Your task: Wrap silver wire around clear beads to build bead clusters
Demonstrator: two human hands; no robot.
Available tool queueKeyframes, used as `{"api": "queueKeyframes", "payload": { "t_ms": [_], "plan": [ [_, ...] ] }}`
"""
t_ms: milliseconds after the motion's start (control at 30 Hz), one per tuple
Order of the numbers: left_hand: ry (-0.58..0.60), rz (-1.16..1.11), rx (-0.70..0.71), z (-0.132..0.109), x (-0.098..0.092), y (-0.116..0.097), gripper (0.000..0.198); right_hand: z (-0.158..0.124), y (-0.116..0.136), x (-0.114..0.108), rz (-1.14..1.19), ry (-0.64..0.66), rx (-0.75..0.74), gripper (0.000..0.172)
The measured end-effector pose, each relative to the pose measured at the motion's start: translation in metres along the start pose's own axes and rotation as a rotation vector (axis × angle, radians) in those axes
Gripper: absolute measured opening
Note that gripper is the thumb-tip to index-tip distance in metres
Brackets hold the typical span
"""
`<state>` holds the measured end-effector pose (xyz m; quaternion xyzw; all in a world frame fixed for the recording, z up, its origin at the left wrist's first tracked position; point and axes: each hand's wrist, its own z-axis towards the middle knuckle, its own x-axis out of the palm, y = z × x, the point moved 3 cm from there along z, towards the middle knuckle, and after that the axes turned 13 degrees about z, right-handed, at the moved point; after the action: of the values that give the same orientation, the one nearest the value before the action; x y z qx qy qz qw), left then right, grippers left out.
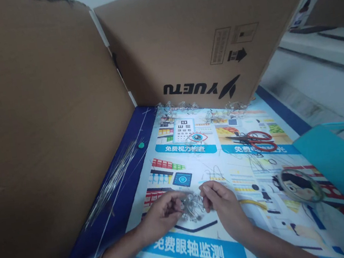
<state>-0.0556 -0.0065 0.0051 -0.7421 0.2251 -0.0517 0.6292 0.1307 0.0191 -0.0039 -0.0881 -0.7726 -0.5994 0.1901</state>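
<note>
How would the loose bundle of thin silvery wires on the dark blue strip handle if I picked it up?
Probably light and springy: the wires look very thin yet lie nearly straight. They may slide apart or scatter, since no tie shows around them. Their splayed ends could snag one another.

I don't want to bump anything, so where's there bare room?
Try the printed sheet between the tape roll and right forearm; another gap lies between the wire bundle and left hand. Wire bits crowd the foot of the back cardboard and the scissors.
</note>
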Motion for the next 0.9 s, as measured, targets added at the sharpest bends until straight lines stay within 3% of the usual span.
{"api": "queueKeyframes", "payload": {
  "t_ms": [433, 900],
  "plan": [
    [-0.038, -0.144, -0.051, 0.0005, 0.0030, -0.0005, 0.037, 0.0001, 0.0014, 0.0005, -0.030, 0.011, -0.010, 0.029],
    [-0.019, -0.201, 0.109, -0.0015, 0.0065, -0.0015, 0.030, 0.0044, -0.0019, -0.0033, 0.112, -0.016, 0.056, 0.023]
  ]
}}
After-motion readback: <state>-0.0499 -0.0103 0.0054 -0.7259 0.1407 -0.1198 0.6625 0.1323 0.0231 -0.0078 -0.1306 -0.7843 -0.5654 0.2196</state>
